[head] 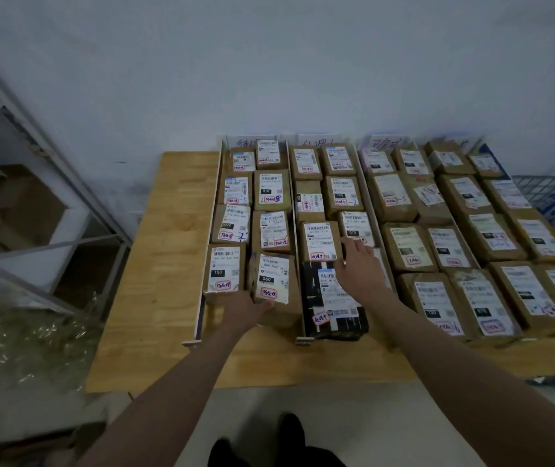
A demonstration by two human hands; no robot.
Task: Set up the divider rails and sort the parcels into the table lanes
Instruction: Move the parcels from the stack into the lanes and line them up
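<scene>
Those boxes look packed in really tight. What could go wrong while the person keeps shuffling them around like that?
1. The left hand presses the front of the parcel marked 060, which sits tilted; a shove might tip it over the white divider rail into the next lane.
2. The black parcel lies right at the rail's near end, so a nudge from the right hand may push it out of its lane.

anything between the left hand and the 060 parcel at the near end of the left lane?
Nothing visible. The left hand is already on the 060 parcel, touching its near edge. The 150 parcel sits to its left and the divider rail to its right, neither in the way. The right hand is over the middle lane.
</scene>
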